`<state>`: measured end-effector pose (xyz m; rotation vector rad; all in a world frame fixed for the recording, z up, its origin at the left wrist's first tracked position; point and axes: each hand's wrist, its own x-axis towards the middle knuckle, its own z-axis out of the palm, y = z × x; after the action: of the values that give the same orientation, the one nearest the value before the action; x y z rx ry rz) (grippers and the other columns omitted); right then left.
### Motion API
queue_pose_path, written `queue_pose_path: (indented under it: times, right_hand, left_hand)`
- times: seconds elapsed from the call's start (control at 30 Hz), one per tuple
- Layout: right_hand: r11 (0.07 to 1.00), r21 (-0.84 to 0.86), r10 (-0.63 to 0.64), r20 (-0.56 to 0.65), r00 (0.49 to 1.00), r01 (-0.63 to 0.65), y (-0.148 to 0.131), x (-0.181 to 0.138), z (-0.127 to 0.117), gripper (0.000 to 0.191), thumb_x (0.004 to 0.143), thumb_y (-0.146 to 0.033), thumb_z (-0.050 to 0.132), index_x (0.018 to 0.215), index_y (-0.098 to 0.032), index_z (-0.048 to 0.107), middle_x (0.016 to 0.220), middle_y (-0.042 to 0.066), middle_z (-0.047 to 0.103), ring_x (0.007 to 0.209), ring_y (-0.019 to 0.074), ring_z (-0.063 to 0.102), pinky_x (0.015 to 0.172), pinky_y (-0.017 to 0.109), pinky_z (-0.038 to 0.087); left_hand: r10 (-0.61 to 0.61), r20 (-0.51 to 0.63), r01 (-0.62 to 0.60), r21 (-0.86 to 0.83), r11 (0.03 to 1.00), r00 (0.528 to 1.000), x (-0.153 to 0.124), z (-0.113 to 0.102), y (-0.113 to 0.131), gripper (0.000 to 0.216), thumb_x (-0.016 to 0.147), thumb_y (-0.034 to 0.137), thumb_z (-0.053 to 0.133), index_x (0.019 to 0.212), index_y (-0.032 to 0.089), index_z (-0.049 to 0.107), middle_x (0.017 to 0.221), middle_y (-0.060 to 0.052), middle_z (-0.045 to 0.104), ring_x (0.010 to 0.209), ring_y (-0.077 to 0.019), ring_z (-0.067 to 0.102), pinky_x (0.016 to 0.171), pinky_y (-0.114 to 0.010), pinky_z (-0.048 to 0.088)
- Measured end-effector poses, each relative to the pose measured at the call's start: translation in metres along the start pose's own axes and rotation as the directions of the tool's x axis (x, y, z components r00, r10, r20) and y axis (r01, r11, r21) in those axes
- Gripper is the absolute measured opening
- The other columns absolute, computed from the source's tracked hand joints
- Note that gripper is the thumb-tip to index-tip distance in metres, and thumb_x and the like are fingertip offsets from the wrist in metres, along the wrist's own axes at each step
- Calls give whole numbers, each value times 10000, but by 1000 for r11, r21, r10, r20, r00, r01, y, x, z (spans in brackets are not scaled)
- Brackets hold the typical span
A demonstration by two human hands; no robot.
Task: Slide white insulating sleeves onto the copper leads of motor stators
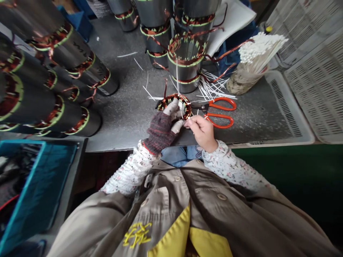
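Copper-coloured windings show all round the stator (188, 108) that's being handled, which sits near the centre of the frame, close to the front edge of the grey table (128, 117). It's gripped by the left hand (164, 123), worn with a dark fingerless glove, fingers curled into the opening and thumb by the near rim. Something small and white, pretty much a strip end (189, 117), is pinched between the thumb and index finger of the bare right hand (200, 130), right beside that rim. Orange-handled scissors (213, 104) are laid just right of the stator, and loose white strips (211, 85) are scattered above them. White-tipped sticks (258, 50) are bundled in a cup at the upper right. Bigger stacked stators (92, 67) are piled at the upper left, and a blue bin (57, 171) is parked lower left.
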<state>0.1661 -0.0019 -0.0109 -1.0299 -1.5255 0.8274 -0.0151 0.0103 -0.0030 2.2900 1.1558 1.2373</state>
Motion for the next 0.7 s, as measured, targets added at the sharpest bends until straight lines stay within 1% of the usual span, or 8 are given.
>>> queue_pose_path:
  times: [0.07, 0.13, 0.2, 0.3, 0.4, 0.5, 0.57, 0.7]
  right_hand:
    - [999, 13, 41, 12, 999, -41, -1, 2, -1, 398, 962, -572, 570, 788, -226, 665, 731, 18, 734, 634, 152, 664, 620, 303, 534]
    - [999, -10, 51, 32, 998, -51, -8, 2, -7, 394, 968, -574, 574, 823, -224, 680, 714, 6, 724, 561, 130, 613, 569, 283, 500]
    - [999, -39, 27, 64, 998, -25, -15, 1, -14, 391, 994, -549, 541, 833, -219, 676, 719, 6, 711, 553, 123, 595, 564, 277, 483]
    - [993, -102, -37, 120, 992, 50, -21, 3, -18, 377, 1014, -487, 503, 792, -217, 644, 740, 19, 687, 641, 142, 620, 631, 292, 490]
    - [971, -222, -69, 114, 991, 93, -17, 8, -15, 321, 985, -398, 524, 731, -219, 602, 709, 16, 647, 662, 151, 593, 667, 307, 462]
    - [952, -298, -48, 84, 995, 71, -10, 13, -11, 267, 922, -336, 554, 681, -220, 559, 666, 0, 582, 611, 140, 523, 624, 300, 408]
    - [949, -311, -30, 87, 996, 56, -10, 16, -10, 250, 892, -344, 577, 679, -216, 555, 714, 1, 571, 577, 122, 470, 589, 292, 379]
    - [904, -416, -15, 196, 981, 97, -23, 19, -13, 285, 894, -362, 581, 657, -214, 520, 706, -3, 525, 579, 121, 436, 583, 306, 325]
  left_hand:
    - [-3, -44, -2, -129, 992, 999, 0, 3, -1, 530, 1063, 382, 517, 1558, 241, 387, 1381, -130, 674, 1103, -170, 742, 957, -337, 616]
    - [22, -73, -31, -117, 993, 997, 1, 3, 0, 343, 1040, 336, 584, 1368, 240, 609, 1245, -82, 750, 1127, -180, 734, 1004, -364, 599]
    - [52, -89, -58, -69, 996, 995, 2, 3, 0, 186, 1013, 306, 635, 1155, 231, 728, 1119, -52, 790, 1166, -197, 718, 1052, -393, 575]
    - [62, -106, -66, -41, 997, 992, 3, 2, 1, 169, 1007, 293, 638, 1113, 216, 746, 1078, -51, 800, 1152, -204, 721, 1027, -397, 584]
    - [79, -113, -82, -18, 996, 990, 3, 2, 1, 167, 998, 283, 652, 1107, 198, 744, 1072, -60, 801, 1128, -211, 729, 1007, -401, 591]
    - [89, -54, -90, -12, 996, 995, 3, -1, -1, 184, 1008, 295, 637, 1127, 199, 740, 1113, -68, 796, 1134, -205, 727, 1021, -408, 587]
    - [83, 0, -83, 5, 997, 997, 3, -3, -2, 201, 1018, 309, 617, 1146, 206, 733, 1145, -64, 790, 1155, -203, 719, 1039, -414, 578]
    - [98, 62, -102, 72, 992, 993, 4, -6, -3, 219, 1029, 306, 564, 1156, 213, 716, 1140, -62, 781, 1201, -221, 694, 1064, -445, 561]
